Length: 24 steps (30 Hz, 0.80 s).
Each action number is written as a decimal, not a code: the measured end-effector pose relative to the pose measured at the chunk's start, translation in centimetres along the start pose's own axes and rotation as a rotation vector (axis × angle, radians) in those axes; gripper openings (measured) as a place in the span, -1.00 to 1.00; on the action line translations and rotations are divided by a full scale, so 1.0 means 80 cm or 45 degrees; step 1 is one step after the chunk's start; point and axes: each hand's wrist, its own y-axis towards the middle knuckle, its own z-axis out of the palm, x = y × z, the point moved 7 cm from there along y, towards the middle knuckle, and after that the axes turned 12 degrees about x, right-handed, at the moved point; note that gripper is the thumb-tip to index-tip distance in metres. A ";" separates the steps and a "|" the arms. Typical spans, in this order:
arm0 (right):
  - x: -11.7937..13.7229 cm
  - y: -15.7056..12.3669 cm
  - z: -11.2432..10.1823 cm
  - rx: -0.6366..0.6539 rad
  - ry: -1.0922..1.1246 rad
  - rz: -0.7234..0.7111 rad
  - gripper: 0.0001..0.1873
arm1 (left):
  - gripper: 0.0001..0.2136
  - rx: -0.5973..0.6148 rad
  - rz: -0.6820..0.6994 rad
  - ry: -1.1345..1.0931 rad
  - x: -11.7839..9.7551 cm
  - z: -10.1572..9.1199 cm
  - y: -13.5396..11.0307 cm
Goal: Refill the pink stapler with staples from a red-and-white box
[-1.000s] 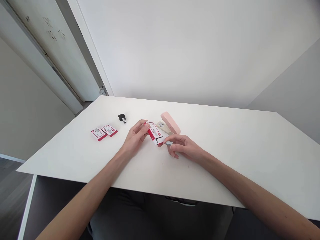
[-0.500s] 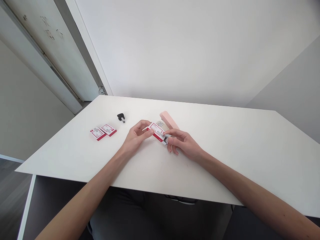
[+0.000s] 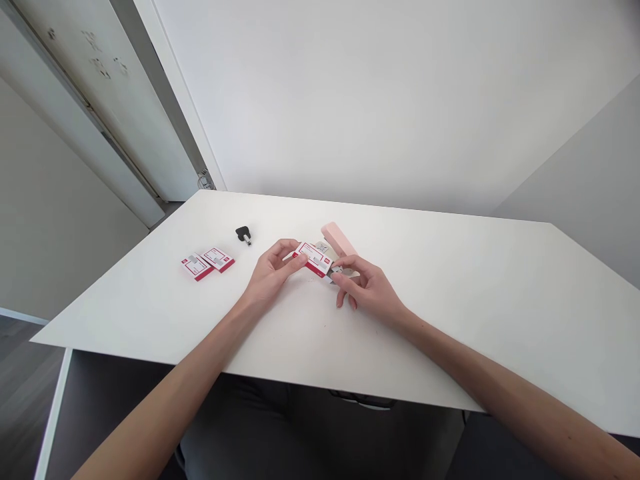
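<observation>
Two small boxes (image 3: 195, 267) at nine o'clock from the held box (image 3: 315, 257); black metal-tipped piece (image 3: 243, 234) at ten. Left hand (image 3: 270, 272): thumb on top, closed on held box's ten-o'clock end. Stapler (image 3: 339, 239): between one and two. Right hand (image 3: 371, 285): thumb and forefinger nearly meeting at four-o'clock end; whether gripping, can't tell.

Box (image 3: 316, 257) turned; open end now lies against thumb tip of right hand (image 3: 373, 287); gap between them one second ago.
</observation>
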 end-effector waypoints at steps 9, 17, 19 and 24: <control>0.007 -0.005 -0.006 -0.148 -0.082 -0.047 -0.57 | -0.66 0.064 -0.054 -0.023 0.002 0.006 0.000; 0.011 -0.008 -0.010 -0.217 -0.137 -0.069 -0.56 | -0.65 0.087 -0.120 -0.071 0.009 0.007 -0.001; 0.012 -0.009 -0.010 -0.222 -0.144 -0.073 -0.55 | -0.65 0.088 -0.131 -0.094 0.010 0.008 -0.001; 0.014 -0.011 -0.012 -0.249 -0.178 -0.107 -0.57 | -0.67 0.086 -0.154 -0.137 0.011 0.011 0.000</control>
